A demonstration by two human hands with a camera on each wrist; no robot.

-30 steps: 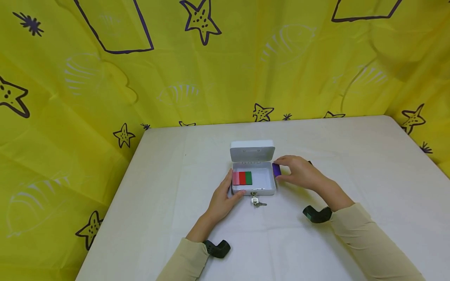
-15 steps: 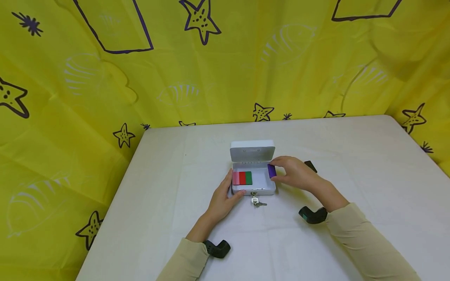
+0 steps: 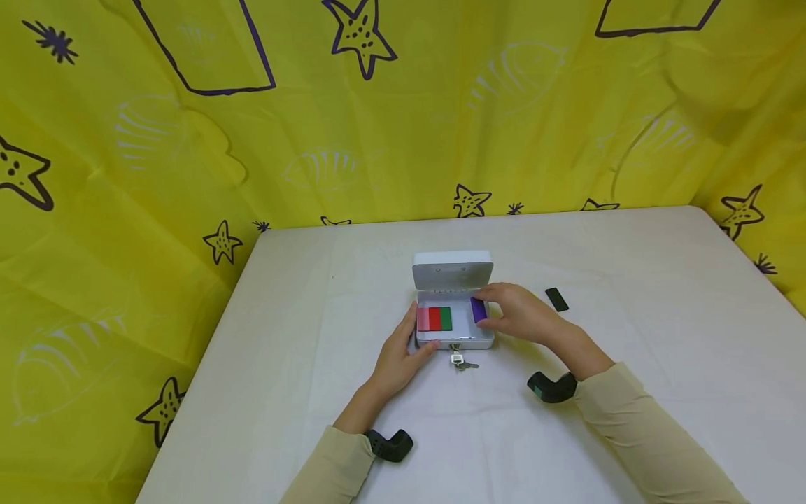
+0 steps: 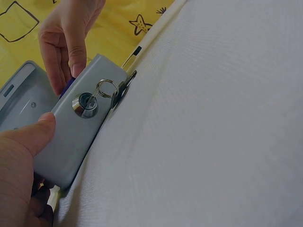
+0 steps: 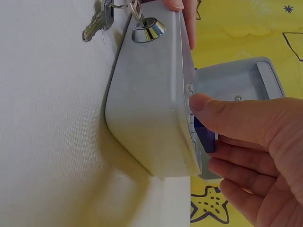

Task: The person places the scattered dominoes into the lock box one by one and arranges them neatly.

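A small white metal cash box (image 3: 474, 345) stands on the table with its lid (image 3: 452, 273) raised. Pink (image 3: 422, 319), red (image 3: 434, 319) and green (image 3: 446, 319) flat blocks lie side by side against its left inner wall. My left hand (image 3: 397, 360) holds the box's front left corner, thumb over the front rim and fingers along the left side. My right hand (image 3: 521, 313) pinches a purple block (image 3: 478, 310) between thumb and fingers, over the right part of the box. In the right wrist view the purple block (image 5: 204, 135) is partly hidden behind the thumb.
Keys (image 3: 464, 365) on a ring hang from the lock (image 4: 85, 105) at the box's front. A black flat block (image 3: 557, 299) lies on the white table (image 3: 302, 336) to the right of the box. Yellow patterned cloth (image 3: 403, 140) surrounds the table's back and sides.
My right hand has moved left, bringing the purple block from beside the box's right edge to over its inside. The black block has come into full sight. My left hand has stayed put.
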